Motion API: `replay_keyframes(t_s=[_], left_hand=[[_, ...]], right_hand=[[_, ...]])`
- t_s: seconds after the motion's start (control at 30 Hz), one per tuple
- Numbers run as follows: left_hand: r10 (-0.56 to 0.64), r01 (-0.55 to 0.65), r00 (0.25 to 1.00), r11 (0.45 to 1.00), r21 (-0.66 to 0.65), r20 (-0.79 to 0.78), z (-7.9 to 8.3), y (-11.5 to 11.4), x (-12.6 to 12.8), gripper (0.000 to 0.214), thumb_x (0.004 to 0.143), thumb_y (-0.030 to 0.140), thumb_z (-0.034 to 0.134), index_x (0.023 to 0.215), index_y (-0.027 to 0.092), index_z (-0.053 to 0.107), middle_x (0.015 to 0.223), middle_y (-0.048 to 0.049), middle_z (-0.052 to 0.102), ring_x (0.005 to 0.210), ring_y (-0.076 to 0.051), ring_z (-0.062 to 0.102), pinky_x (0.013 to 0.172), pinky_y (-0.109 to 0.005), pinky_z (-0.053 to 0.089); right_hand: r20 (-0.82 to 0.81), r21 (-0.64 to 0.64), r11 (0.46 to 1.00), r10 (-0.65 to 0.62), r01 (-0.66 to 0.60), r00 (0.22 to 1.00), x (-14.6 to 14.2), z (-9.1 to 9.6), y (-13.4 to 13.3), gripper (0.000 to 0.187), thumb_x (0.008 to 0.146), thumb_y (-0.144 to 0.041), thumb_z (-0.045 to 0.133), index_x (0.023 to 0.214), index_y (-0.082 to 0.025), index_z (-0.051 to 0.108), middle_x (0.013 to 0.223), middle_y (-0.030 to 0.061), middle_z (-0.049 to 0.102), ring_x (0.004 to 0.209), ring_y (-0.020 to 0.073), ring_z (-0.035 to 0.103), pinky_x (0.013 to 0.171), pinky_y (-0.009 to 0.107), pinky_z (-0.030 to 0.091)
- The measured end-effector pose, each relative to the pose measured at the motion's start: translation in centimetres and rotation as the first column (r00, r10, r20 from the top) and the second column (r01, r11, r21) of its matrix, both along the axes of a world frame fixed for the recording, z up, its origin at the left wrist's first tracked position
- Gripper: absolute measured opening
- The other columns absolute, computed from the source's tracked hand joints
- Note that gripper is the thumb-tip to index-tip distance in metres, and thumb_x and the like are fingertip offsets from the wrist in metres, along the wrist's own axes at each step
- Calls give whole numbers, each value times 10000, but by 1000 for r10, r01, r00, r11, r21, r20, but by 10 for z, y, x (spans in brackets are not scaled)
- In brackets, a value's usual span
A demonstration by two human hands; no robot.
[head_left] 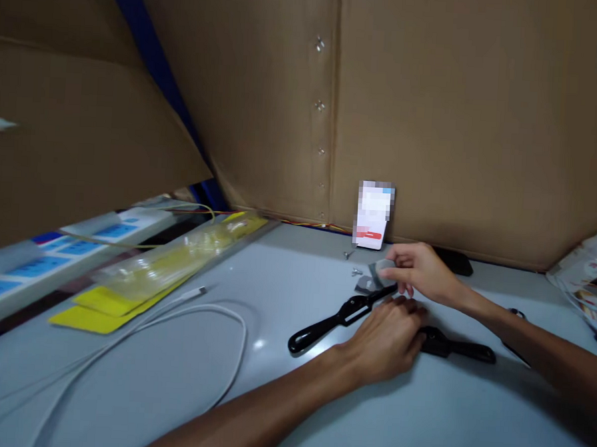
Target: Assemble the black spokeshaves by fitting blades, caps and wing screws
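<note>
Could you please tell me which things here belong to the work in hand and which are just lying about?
In hand: black two-handled tool under the left hand; grey metal piece pinched by the right hand; small screws beside it.
Lying about: white cable; yellow-backed packets; white card; printed papers.

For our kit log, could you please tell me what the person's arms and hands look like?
The left hand and the right hand wear no gloves, and no rings show. The arms behind them are bare, with no sleeves in view. A small dark shape beside the right forearm might be a strap, but that is too unclear to tell.
</note>
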State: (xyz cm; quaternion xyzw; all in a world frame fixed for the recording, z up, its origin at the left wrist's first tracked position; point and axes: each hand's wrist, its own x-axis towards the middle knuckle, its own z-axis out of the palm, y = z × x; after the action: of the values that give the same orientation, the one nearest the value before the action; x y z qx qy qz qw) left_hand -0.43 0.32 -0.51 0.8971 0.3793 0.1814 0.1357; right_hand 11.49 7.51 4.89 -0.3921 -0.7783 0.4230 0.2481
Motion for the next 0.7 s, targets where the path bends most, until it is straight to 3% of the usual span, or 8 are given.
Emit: replay_keyframes(t_s=[0.13, 0.27, 0.4, 0.53, 0.7], left_hand=[[13, -12, 999, 999, -32, 37, -3, 0, 0, 64, 950, 163, 566, 962, 159, 628, 989, -89, 664, 925, -251, 628, 834, -389, 512], [22, -13, 996, 995, -104, 90, -6, -1, -1, 92, 962, 151, 527, 895, 172, 586, 965, -74, 616, 887, -229, 584, 803, -382, 494], [-50, 74, 987, 985, -158, 152, -1, -1, -10, 78, 931, 152, 530, 993, 185, 562, 1013, -70, 609, 930, -230, 567, 851, -404, 491], [-118, 143, 985, 964, -224, 123, 12, 0, -21, 296, 813, 106, 587, 1086, 202, 530, 1082, -47, 606, 986, -214, 569, 869, -372, 498], [-129, 122, 987, 989, -78, -91, 20, 6, -27, 98, 913, 126, 566, 988, 187, 578, 984, -35, 630, 866, -206, 590, 742, -333, 465]], right_hand=[[-129, -88, 989, -130, 120, 983, 67, -10, -30, 238, 791, -408, 718, 864, -188, 665, 638, -29, 595, 544, 120, 535, 531, 260, 434], [-201, -7, 932, -357, 363, 912, 105, -21, -49, 289, 810, -406, 721, 1006, -193, 722, 649, -42, 552, 541, 111, 459, 514, 261, 380], [-231, 32, 920, -373, 391, 898, 109, -37, -57, 259, 801, -339, 734, 1016, -195, 749, 748, -11, 615, 628, 130, 537, 586, 275, 439], [-150, 143, 933, -308, 329, 940, 102, -47, -64, 193, 885, -257, 649, 1023, -193, 767, 875, 46, 720, 811, 184, 632, 760, 336, 498], [-60, 239, 935, -254, 261, 965, 99, -44, -70, 234, 954, -216, 584, 1092, -195, 771, 1011, 76, 758, 917, 201, 674, 852, 369, 510]])
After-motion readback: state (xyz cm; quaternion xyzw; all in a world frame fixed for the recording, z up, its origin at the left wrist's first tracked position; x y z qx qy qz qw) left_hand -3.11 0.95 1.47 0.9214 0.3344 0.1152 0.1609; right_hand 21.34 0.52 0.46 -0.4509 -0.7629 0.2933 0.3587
